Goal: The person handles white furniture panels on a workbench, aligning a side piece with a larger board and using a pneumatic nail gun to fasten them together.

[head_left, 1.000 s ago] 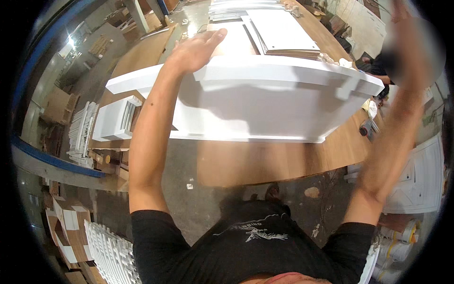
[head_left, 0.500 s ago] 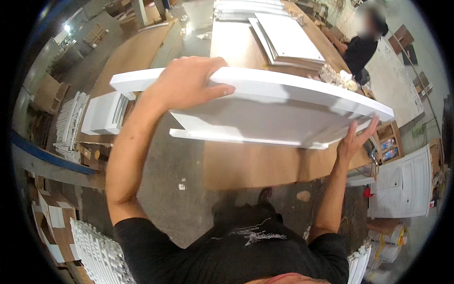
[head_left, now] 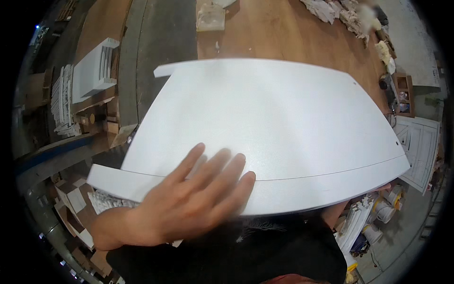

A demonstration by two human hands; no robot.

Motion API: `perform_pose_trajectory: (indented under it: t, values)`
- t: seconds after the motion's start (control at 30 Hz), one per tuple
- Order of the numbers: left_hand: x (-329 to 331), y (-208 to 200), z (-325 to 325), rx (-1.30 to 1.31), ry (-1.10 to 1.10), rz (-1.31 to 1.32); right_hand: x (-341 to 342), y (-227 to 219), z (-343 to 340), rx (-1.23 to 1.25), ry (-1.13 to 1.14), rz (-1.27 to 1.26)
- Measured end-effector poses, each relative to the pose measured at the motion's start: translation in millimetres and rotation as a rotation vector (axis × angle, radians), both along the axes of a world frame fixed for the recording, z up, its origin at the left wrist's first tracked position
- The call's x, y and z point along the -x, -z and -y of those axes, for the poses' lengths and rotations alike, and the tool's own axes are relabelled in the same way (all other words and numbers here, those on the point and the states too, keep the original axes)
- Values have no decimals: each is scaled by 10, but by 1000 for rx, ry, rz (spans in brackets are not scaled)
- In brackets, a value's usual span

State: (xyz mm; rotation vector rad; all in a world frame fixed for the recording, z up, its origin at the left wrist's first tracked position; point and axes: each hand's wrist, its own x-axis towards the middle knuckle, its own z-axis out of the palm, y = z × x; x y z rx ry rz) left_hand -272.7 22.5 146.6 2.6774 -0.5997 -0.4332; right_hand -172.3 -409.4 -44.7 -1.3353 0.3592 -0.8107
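A large white flat panel (head_left: pixel 265 128) with a notched far-left corner fills the middle of the view, lying roughly level in front of my chest. My left hand (head_left: pixel 189 203) lies flat on its near edge, fingers spread and blurred. My right hand (head_left: pixel 384 187) is almost wholly hidden under the panel's near right corner and holds it from below; only a bit of finger and the forearm show there. The panel hangs over a brown wooden table (head_left: pixel 283 33).
A stack of white panels (head_left: pixel 92 71) sits on a bench at the left, with wood offcuts beside it. Crumpled rags (head_left: pixel 350 16) lie at the table's far right. A white panelled door (head_left: pixel 423 146) and buckets (head_left: pixel 383 213) stand at the right. Cardboard boxes (head_left: pixel 71 203) sit lower left.
The panel has swung from tilted and raised to level and close under the camera. My left hand has shifted from gripping its far edge to lying flat on its near edge.
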Motion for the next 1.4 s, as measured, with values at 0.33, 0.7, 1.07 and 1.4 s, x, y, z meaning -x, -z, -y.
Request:
perform_pose_trajectory:
  t: [0.33,0.7,1.07,1.4]
  values:
    - [745,2648,924,-42,-172,178,298,1080,-324,-774,-205,-655]
    - [1090,3246,1025,15,-504,83,600,1865,-252,-737,-292,-888]
    - [234,3568,-631,547,-1586,-202,765,1510,-424,-861,-509,-846]
    - [838,3840,-489,554,-1718,23,981,2146,-371,-919,-630,-687]
